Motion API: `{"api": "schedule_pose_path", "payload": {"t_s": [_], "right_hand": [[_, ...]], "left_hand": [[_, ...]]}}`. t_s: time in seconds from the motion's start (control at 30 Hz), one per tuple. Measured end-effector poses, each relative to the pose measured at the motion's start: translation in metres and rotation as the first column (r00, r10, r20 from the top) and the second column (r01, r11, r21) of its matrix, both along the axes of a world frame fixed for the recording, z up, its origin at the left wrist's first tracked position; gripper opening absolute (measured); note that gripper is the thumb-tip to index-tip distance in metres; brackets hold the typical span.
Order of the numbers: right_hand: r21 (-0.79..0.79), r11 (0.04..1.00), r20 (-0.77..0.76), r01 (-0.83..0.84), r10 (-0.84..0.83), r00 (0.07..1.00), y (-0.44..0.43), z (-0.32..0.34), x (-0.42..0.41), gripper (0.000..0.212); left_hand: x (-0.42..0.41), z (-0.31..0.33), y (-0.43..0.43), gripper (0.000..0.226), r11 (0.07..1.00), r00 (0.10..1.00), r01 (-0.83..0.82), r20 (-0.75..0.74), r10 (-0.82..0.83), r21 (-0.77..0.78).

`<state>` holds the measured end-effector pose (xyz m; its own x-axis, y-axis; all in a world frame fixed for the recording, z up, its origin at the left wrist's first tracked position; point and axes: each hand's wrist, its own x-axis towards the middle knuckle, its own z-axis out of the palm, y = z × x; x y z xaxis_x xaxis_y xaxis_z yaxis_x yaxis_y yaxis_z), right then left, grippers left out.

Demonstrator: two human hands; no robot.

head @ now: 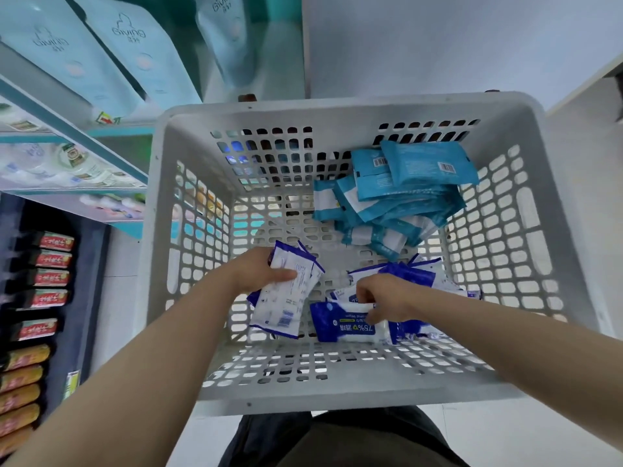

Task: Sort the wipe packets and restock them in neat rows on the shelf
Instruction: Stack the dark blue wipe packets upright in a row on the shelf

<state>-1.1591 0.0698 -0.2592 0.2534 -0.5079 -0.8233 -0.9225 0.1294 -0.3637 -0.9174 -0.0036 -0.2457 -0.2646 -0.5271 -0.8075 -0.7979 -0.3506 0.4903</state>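
A grey perforated basket stands in front of me. Inside, a pile of light blue wipe packets lies at the back right. Dark blue and white wipe packets lie at the front right. My left hand grips a stack of the dark blue and white packets, thumb across their white backs. My right hand pinches the top edge of one dark blue packet marked 75% on the basket floor.
Shelves run along the left: large pale blue pouches on top, white packs below, red packets and orange packets lower down. A white floor lies beyond the basket. My dark trousers show beneath it.
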Motion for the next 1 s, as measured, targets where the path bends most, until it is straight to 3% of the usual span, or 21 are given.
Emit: {"api": "schedule_pose_path", "payload": {"t_s": [0.1,0.27,0.37,0.47,0.63,0.77,0.87,1.0], "right_hand": [[-0.011,1.0,0.009,-0.025,0.025,1.0,-0.006,0.003,-0.001,0.028],[-0.101,0.989,0.114,0.106,-0.094,0.989,-0.04,0.046,-0.006,0.028],[-0.178,0.959,0.218,0.219,-0.179,0.959,-0.06,0.091,0.003,0.024],[-0.274,0.93,0.316,0.245,-0.153,0.936,-0.075,0.146,0.029,0.021],[-0.474,0.836,0.49,0.275,-0.009,0.872,-0.091,0.226,0.104,0.017],[-0.479,0.809,0.669,0.34,0.086,0.738,-0.087,0.266,0.202,0.015],[-0.437,0.832,0.749,0.342,0.126,0.651,-0.073,0.279,0.296,0.014],[-0.436,0.857,0.769,0.274,0.196,0.608,-0.039,0.29,0.434,0.013]], "left_hand": [[0.003,0.013,0.003,0.023,0.997,0.998,-0.07,-0.002,0.07,-0.012],[0.011,0.062,0.012,0.016,0.965,0.97,-0.234,-0.094,0.224,-0.116],[0.025,0.101,0.024,0.015,0.883,0.909,-0.404,-0.21,0.36,-0.238],[0.048,0.141,0.043,0.028,0.762,0.802,-0.578,-0.374,0.466,-0.292],[0.102,0.201,0.082,0.027,0.412,0.529,-0.846,-0.628,0.57,-0.339],[0.176,0.221,0.116,0.024,0.068,0.213,-0.973,-0.748,0.629,-0.22],[0.251,0.23,0.145,0.023,-0.189,-0.067,-0.98,-0.787,0.613,-0.064],[0.364,0.243,0.197,0.021,-0.422,-0.339,-0.901,-0.769,0.542,0.1]]}}
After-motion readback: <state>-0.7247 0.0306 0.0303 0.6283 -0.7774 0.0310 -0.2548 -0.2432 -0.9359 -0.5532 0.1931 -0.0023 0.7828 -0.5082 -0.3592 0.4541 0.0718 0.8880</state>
